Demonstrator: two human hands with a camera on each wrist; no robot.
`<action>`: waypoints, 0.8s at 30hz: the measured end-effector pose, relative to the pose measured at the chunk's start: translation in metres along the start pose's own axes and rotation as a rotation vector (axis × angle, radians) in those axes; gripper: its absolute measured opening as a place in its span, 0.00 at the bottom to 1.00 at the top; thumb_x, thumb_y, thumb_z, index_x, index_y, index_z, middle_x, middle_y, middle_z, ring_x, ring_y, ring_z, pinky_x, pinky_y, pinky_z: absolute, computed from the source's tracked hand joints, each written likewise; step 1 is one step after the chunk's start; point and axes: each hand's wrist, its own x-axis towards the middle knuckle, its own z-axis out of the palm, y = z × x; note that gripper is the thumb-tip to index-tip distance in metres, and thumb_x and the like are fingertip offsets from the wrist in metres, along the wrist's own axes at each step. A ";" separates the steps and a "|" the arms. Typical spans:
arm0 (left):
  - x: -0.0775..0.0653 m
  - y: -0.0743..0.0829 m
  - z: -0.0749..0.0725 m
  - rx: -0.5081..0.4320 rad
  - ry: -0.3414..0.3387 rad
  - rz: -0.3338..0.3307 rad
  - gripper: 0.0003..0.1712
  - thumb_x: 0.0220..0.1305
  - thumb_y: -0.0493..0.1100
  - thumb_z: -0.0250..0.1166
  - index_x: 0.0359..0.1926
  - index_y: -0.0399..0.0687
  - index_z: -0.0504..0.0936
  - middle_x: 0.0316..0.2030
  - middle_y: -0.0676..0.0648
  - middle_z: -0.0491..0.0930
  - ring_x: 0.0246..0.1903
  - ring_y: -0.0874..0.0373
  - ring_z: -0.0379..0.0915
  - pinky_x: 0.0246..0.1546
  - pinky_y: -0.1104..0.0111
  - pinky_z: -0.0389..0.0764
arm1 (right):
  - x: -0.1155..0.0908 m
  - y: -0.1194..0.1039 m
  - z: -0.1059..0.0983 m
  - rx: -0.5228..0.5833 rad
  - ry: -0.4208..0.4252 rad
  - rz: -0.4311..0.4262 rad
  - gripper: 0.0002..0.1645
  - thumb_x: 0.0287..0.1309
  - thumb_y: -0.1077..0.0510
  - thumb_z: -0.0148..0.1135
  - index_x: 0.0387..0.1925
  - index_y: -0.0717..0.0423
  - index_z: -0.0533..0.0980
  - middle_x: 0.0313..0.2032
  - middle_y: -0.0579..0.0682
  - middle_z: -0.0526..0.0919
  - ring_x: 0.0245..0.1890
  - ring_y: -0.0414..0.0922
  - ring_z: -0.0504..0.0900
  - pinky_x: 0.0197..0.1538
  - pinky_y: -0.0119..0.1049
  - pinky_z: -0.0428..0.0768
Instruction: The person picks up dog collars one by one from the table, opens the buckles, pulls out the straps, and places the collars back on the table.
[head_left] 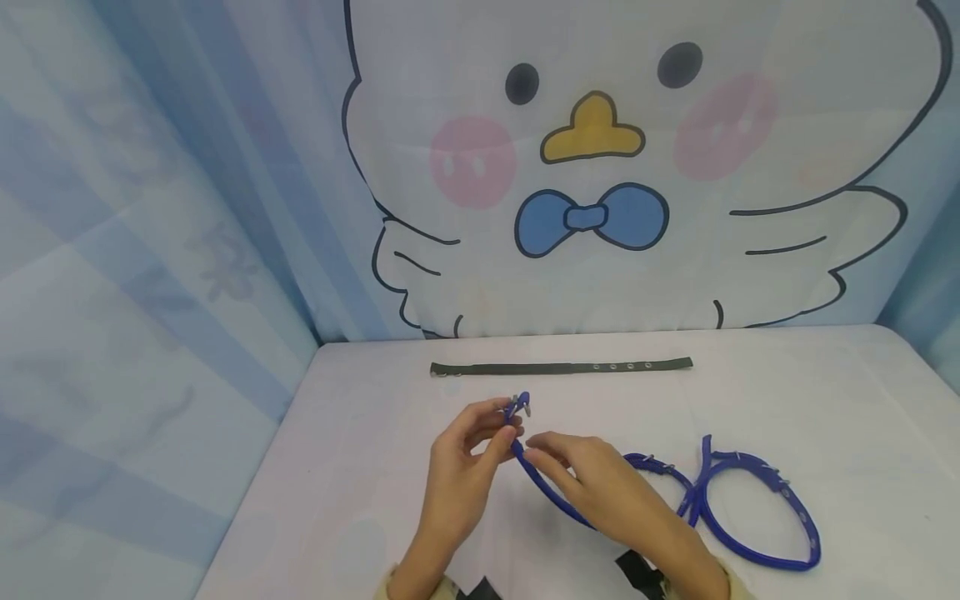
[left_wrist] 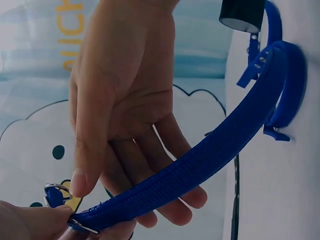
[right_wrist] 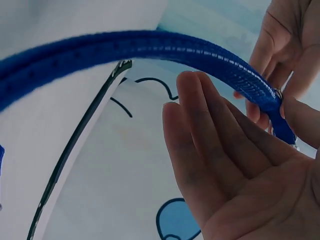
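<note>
My left hand (head_left: 459,479) pinches a blue collar-like strap (head_left: 551,493) between thumb and fingers, close to its metal buckle end (head_left: 521,405), raised above the table. In the left wrist view the strap (left_wrist: 175,182) curves from that pinch toward the table, with a silver ring (left_wrist: 60,191) beside the fingertips. My right hand (head_left: 603,483) is beside the strap. Its fingers extend behind the band in the left wrist view, the thumb apart from them. The right wrist view shows these fingers (right_wrist: 210,135) unclosed under the arched strap. The right forearm hides part of the strap in the head view.
More blue strapping lies right of the right hand: a looped collar (head_left: 813,533) with buckle and eyelets, and a curved buckled piece (head_left: 652,463) touching it. A dark green strap (head_left: 525,369) with eyelets lies straight at the table's back. A cartoon-printed curtain (head_left: 480,283) hangs behind.
</note>
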 end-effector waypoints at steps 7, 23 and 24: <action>-0.001 -0.002 0.001 0.003 0.001 0.026 0.17 0.69 0.38 0.63 0.57 0.45 0.78 0.47 0.42 0.84 0.48 0.52 0.82 0.45 0.70 0.85 | 0.005 -0.001 0.003 0.025 -0.021 -0.089 0.25 0.72 0.42 0.53 0.49 0.57 0.82 0.33 0.42 0.87 0.32 0.35 0.82 0.32 0.27 0.80; 0.000 -0.003 0.003 0.108 0.125 0.107 0.15 0.63 0.35 0.68 0.52 0.46 0.84 0.46 0.49 0.87 0.46 0.57 0.84 0.46 0.71 0.84 | 0.009 -0.001 0.013 -0.041 0.009 -0.098 0.15 0.64 0.44 0.64 0.42 0.49 0.85 0.30 0.39 0.87 0.30 0.35 0.83 0.33 0.26 0.82; 0.000 -0.002 0.003 0.110 0.134 0.116 0.15 0.63 0.35 0.68 0.51 0.46 0.85 0.45 0.49 0.87 0.46 0.57 0.84 0.46 0.72 0.84 | 0.009 -0.001 0.013 -0.045 0.008 -0.096 0.16 0.64 0.44 0.64 0.42 0.50 0.85 0.30 0.39 0.87 0.30 0.35 0.83 0.33 0.26 0.83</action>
